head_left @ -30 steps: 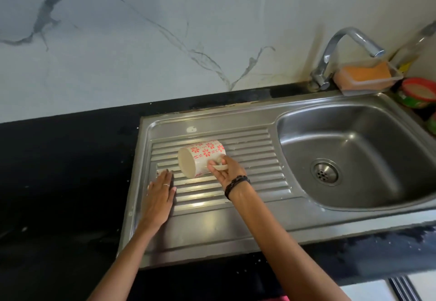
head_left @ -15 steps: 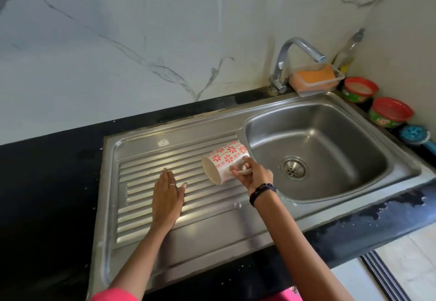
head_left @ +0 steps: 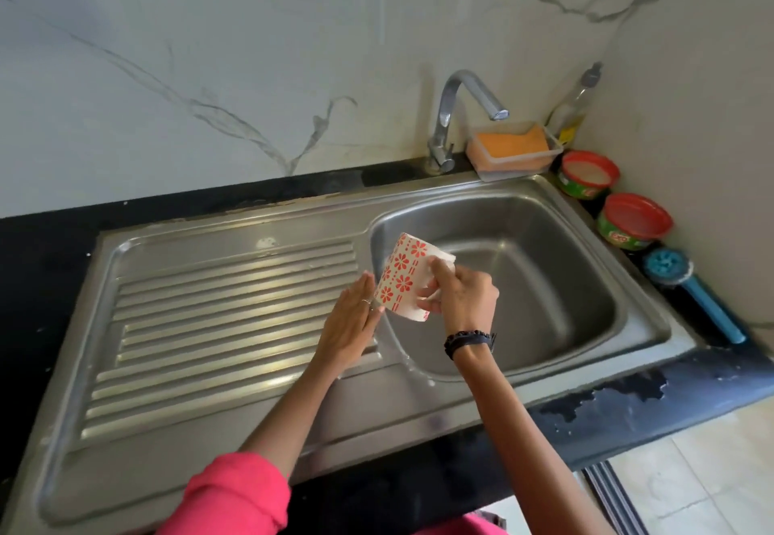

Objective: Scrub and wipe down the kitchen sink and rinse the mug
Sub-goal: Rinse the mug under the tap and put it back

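Note:
A white mug with red flower prints hangs over the left edge of the steel sink basin. My right hand grips it by the handle side, fingers curled round it. My left hand is beside the mug with straight fingers, its fingertips at the mug's lower left edge. The ridged drainboard lies to the left. The tap stands behind the basin with no water running.
An orange sponge in a clear tray sits by the tap, with a bottle behind it. Two red-lidded tubs and a blue brush line the right counter edge. Black countertop surrounds the sink.
My right hand lifted the mug off the drainboard and carried it right, over the basin edge. My left hand rose from the drainboard and came up beside the mug.

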`<state>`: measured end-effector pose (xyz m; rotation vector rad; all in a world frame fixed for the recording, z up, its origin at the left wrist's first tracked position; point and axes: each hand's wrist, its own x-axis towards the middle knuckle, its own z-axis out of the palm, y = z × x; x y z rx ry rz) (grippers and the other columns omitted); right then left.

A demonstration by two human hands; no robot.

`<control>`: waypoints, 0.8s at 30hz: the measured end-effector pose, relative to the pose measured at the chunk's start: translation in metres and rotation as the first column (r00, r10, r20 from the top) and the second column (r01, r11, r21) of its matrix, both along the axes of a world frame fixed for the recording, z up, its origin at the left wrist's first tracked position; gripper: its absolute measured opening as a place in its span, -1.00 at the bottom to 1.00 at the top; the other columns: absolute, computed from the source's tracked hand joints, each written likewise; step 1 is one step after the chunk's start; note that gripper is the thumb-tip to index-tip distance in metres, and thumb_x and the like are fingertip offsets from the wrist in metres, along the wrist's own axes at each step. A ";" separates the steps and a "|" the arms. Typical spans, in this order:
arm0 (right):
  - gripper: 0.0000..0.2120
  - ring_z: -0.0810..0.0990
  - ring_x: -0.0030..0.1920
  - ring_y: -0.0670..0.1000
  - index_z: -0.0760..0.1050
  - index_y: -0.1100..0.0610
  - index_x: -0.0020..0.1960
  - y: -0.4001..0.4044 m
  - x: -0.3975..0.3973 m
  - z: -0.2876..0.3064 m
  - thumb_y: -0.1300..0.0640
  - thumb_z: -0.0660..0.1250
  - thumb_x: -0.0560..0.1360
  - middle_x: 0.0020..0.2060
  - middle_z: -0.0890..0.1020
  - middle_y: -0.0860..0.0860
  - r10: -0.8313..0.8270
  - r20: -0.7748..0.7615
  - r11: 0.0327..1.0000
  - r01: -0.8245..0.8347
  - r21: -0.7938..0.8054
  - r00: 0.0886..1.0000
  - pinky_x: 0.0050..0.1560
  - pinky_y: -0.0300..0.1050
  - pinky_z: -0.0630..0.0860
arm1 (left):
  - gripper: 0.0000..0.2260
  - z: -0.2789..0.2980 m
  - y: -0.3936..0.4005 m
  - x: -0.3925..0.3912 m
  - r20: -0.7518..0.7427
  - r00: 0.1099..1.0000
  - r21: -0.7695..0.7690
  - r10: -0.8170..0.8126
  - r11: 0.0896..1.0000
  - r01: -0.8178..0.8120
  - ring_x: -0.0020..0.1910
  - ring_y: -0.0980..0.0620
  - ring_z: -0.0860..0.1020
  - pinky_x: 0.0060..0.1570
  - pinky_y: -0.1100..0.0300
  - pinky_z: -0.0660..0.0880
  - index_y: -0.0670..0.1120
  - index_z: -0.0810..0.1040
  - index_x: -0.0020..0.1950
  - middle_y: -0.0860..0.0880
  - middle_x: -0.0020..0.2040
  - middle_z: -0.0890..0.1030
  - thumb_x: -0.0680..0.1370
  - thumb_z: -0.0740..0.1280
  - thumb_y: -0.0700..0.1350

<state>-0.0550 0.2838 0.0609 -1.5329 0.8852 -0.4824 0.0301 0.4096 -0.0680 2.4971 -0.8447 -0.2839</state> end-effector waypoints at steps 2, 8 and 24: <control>-0.66 0.65 -0.46 0.08 0.55 0.33 -0.34 -0.012 0.002 -0.002 0.12 0.31 0.50 -0.47 0.61 0.09 0.057 -0.014 0.996 -0.058 -0.071 0.998 -0.38 0.00 0.62 | -0.38 0.007 -0.001 -0.009 -0.023 0.999 -0.130 0.037 0.991 -0.040 0.51 0.13 -0.10 0.49 0.05 0.00 -0.01 -0.09 0.54 0.01 0.55 -0.05 0.55 -0.29 0.26; -0.69 0.66 -0.38 0.02 0.58 0.32 -0.25 -0.039 0.007 -0.014 0.12 0.29 0.53 -0.42 0.63 0.06 0.215 -0.047 0.964 -0.220 -0.147 0.975 -0.43 -0.20 0.58 | -0.49 0.005 0.072 -0.040 0.200 0.937 -0.082 0.288 0.958 -0.277 0.52 -0.03 -0.07 0.48 -0.10 -0.09 -0.10 -0.08 0.54 -0.09 0.54 -0.03 0.64 -0.20 0.10; -0.76 0.66 -0.37 0.07 0.60 0.25 -0.23 -0.082 -0.034 -0.017 0.11 0.32 0.50 -0.41 0.65 0.10 0.189 -0.066 0.965 -0.197 -0.174 0.980 -0.36 0.07 0.63 | -0.44 -0.014 -0.059 -0.091 0.057 0.960 0.091 0.274 0.956 -0.278 0.51 -0.03 0.04 0.48 0.06 0.05 -0.21 0.12 0.49 -0.10 0.52 0.05 0.60 -0.21 0.08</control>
